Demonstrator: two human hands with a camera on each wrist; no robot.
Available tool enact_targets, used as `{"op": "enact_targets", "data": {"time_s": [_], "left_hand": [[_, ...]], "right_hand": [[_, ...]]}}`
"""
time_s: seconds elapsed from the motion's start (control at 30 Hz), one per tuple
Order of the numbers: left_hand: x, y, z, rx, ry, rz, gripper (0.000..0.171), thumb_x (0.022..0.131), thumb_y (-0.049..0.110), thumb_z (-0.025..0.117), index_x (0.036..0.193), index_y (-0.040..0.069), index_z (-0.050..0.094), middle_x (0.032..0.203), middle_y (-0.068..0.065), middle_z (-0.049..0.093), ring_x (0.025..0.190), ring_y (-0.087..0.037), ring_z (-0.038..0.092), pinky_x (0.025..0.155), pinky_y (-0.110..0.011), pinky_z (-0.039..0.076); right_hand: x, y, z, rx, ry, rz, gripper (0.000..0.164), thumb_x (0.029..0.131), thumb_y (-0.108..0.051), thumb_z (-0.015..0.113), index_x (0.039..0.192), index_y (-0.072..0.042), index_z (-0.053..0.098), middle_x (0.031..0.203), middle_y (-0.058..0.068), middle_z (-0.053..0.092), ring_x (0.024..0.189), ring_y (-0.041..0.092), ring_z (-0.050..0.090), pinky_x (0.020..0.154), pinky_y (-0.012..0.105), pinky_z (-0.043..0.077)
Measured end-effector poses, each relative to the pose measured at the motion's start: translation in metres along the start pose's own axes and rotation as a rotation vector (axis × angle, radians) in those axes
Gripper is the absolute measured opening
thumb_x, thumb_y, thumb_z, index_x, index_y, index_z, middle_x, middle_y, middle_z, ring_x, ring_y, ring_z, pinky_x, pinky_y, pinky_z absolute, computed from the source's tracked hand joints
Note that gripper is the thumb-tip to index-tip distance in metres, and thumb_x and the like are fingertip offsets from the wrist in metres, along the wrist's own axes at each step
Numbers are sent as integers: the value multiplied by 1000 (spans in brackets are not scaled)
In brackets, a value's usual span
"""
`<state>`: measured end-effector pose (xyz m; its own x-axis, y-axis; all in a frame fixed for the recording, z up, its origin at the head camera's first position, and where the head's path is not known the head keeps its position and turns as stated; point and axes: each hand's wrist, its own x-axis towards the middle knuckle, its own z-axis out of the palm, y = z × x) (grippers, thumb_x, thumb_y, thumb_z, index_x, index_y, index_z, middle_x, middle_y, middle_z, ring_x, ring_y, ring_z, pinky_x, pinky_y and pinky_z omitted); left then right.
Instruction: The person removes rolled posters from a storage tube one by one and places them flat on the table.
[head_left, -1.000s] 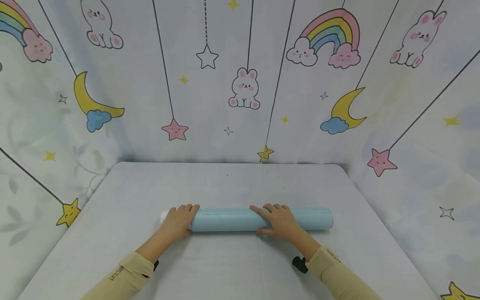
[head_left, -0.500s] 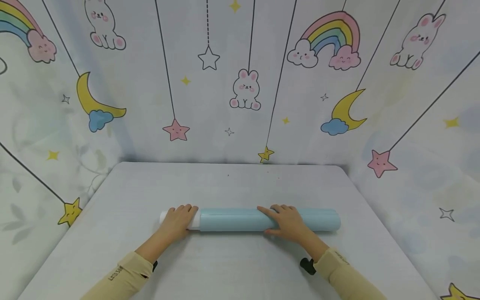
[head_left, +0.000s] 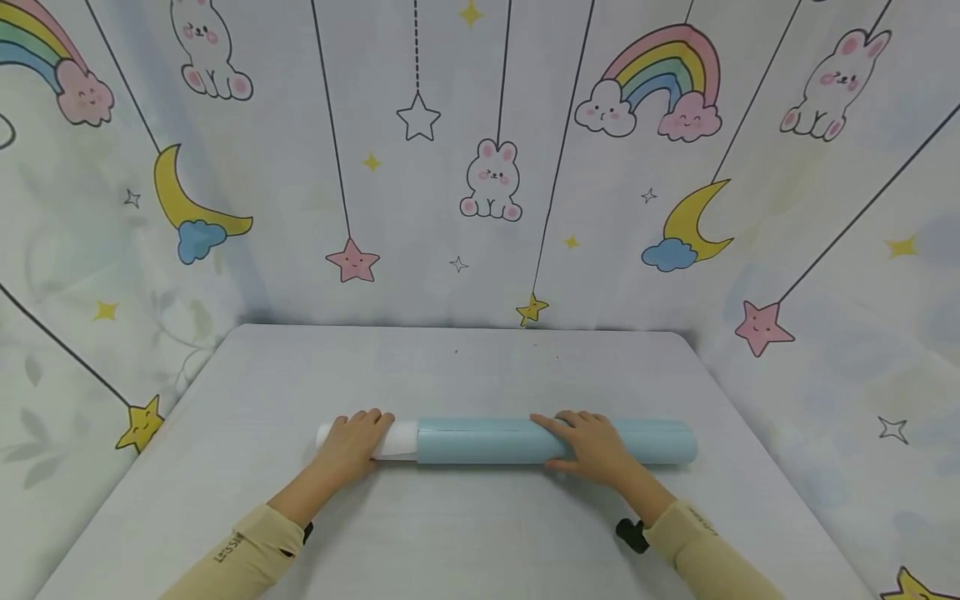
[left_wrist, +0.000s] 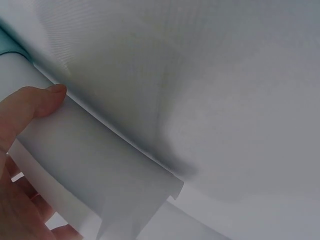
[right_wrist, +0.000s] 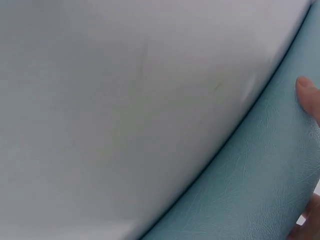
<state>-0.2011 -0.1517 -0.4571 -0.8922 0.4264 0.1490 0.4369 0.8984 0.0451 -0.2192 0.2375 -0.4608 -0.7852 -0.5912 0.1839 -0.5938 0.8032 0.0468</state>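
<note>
White, papery inner roll was gripped by the left hand, pale-blue, leathery outer roll by the right hand, fingers wrapped round each. Both were laid on the white counter, probably so nothing'd wobble.

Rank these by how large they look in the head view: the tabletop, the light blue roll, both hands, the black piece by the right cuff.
1. Tabletop
2. Light blue roll
3. Left hand and right hand: too alike to rank
4. Black piece
</note>
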Motion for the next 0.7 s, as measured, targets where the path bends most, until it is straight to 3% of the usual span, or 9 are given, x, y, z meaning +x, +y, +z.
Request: {"op": "enact_targets", "data": {"time_s": [0.4, 0.7], "left_hand": [[-2, -1, -2, 7, 8, 5, 56, 63, 9, 83, 111, 4, 54, 99, -10, 58, 88, -28, 56, 68, -47, 45], [-2, -2, -1, 10, 19, 13, 55, 62, 7, 82, 109, 4, 54, 97, -9, 57, 86, -28, 56, 66, -46, 45]], "right_hand": [[-14, 14, -1, 4, -6, 35, 75, 73, -54, 67, 138, -30, 40, 118, 7, 56, 105, 31, 54, 87, 53, 40], [-26, 26, -2, 18, 44, 38, 75, 71, -52, 71, 137, -29, 44, 118, 8, 56, 105, 33, 54, 89, 57, 37]]}}
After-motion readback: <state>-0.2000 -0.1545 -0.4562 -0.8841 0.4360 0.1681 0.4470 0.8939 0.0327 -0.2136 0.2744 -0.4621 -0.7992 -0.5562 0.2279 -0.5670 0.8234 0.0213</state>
